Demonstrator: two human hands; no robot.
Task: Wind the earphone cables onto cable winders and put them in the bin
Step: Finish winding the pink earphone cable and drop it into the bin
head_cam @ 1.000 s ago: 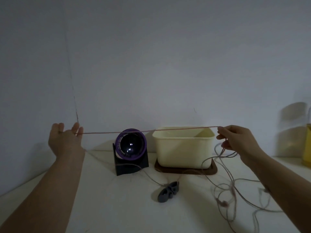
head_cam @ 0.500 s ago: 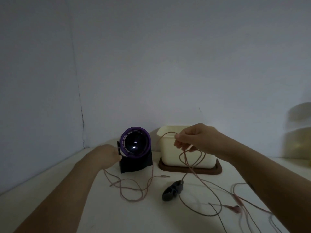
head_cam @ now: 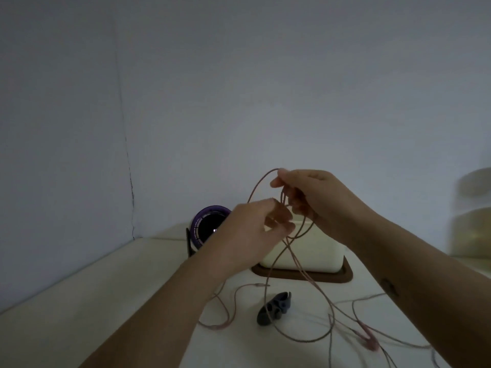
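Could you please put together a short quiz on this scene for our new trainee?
1. True or false: the dark winder lies on the table, in front of the cream bin.
2. The right hand grips: A) the winder, B) the pink cable, C) the bin.
3. Fill in: the bin stands on a ___ base.
Key: 1 true; 2 B; 3 brown.

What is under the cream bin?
A dark brown tray lies under the cream bin; only its rim shows along the front and right side. Its middle is covered by the bin itself.
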